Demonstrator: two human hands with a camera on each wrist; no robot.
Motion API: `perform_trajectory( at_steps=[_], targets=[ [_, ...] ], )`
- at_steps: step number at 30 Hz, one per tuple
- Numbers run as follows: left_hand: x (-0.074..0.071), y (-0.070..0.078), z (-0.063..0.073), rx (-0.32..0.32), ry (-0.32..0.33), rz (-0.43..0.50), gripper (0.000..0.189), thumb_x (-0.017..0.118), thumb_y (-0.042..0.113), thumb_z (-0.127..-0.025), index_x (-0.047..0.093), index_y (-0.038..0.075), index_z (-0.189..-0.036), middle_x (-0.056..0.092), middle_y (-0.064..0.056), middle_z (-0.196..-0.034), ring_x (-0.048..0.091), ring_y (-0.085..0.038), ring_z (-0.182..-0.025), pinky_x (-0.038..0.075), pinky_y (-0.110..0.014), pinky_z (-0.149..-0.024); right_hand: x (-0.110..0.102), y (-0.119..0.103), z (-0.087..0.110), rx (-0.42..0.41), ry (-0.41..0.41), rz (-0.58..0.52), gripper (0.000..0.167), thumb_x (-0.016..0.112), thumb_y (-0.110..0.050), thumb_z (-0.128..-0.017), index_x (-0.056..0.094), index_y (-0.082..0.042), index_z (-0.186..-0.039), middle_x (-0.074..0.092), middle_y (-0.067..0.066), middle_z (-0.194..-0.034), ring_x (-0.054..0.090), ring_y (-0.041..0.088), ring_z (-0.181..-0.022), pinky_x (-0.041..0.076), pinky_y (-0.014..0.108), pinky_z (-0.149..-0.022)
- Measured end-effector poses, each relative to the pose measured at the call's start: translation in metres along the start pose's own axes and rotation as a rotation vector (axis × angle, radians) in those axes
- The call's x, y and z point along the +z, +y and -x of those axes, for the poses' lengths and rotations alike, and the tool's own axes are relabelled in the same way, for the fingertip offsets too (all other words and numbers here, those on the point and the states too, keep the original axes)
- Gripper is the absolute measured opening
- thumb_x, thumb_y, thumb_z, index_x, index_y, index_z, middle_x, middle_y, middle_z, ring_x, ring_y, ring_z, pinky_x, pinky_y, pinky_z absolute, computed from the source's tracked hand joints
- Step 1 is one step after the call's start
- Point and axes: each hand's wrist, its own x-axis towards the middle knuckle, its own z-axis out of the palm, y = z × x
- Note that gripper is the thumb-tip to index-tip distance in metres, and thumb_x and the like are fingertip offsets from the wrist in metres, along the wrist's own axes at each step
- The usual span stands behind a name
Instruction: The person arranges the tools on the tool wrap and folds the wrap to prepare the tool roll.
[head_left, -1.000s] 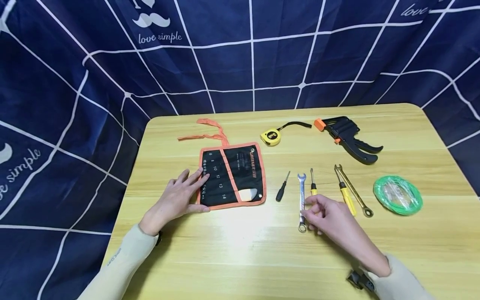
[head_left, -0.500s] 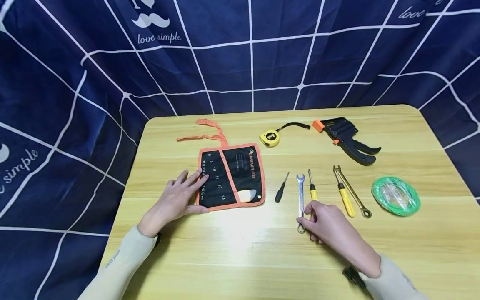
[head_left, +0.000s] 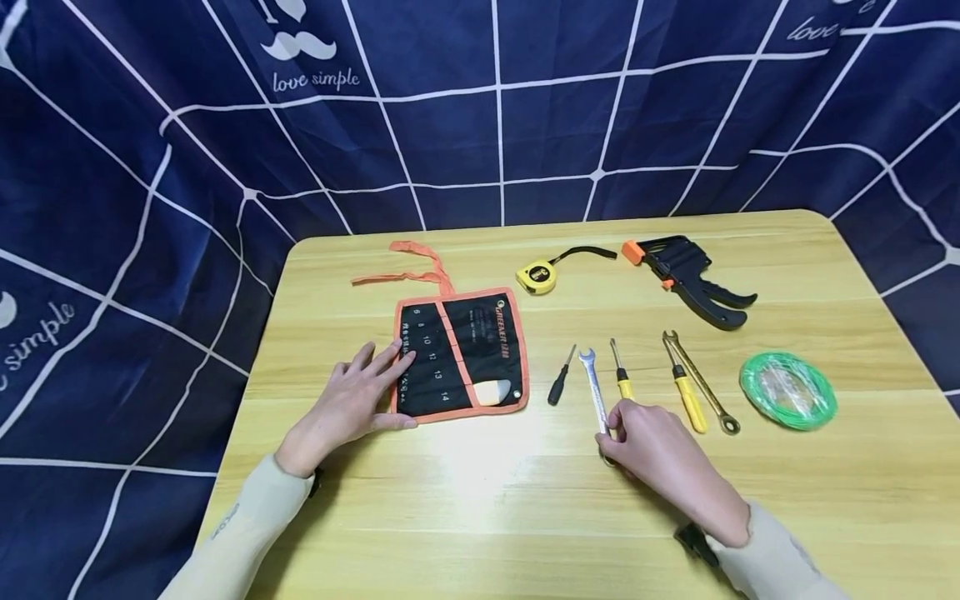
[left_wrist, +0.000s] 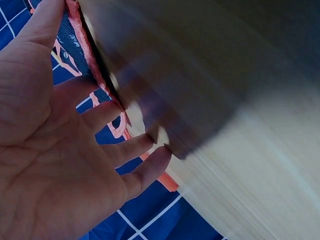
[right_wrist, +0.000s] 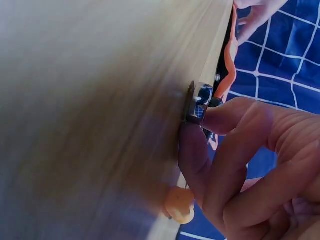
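Observation:
A black tool pouch point(head_left: 480, 325) with orange trim lies flat on the table, numbers printed down one side. My left hand point(head_left: 348, 400) rests on its left edge, fingers spread and thumb along the lower corner. In the left wrist view, the fingertips of the left hand point(left_wrist: 75, 150) lie near the orange trim. With thumb and fingers, my right hand point(head_left: 667, 454) pinches a silver combination wrench point(head_left: 595, 383) near its ring end, which is partly hidden. The right wrist view shows the shiny wrench end point(right_wrist: 200, 102) between thumb and finger, close to the tabletop.
Left of the wrench lies a small black screwdriver point(head_left: 558, 385). To its right are two yellow-handled screwdrivers point(head_left: 625, 387) point(head_left: 692, 404), a brass-coloured ratchet wrench point(head_left: 705, 387) and a green wire coil point(head_left: 787, 390). Farther back sit a yellow tape measure point(head_left: 537, 277) and a black clamp point(head_left: 693, 279).
My right hand has shifted down the wrench towards its ring end. The wrench has turned, its open end swinging left. The left hand and the pouch stay in place.

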Motion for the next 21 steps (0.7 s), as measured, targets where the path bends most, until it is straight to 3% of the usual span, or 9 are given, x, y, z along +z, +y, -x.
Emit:
perform_trajectory(
  at_steps=[6,21],
  targets=[
    [0.0011,-0.0003,0.0003,0.000,-0.001,-0.001,0.102,0.082,0.063,-0.090,0.043,0.012,-0.169,0.034,-0.018,-0.175,0.031,-0.057,-0.154,0.039,-0.074,-0.104,-0.0003,0.0028,-0.0024,-0.001,-0.033,-0.021,0.017,0.082,-0.019,-0.086,0.066,-0.015,-0.079,0.056,-0.005,-0.067,0.048,0.015,-0.058,0.039,0.036,-0.054],
    [0.0002,0.0006,0.0000,0.000,-0.001,-0.008,0.101,0.081,0.063,-0.091,0.043,0.012,-0.169,0.034,-0.018,-0.174,0.032,-0.057,-0.154,0.039,-0.075,-0.104,0.0016,0.0060,-0.0076,-0.001,-0.081,-0.081,0.014,0.079,-0.020,-0.080,0.065,-0.015,-0.079,0.058,-0.005,-0.069,0.051,0.015,-0.062,0.042,0.035,-0.059]
  ],
)
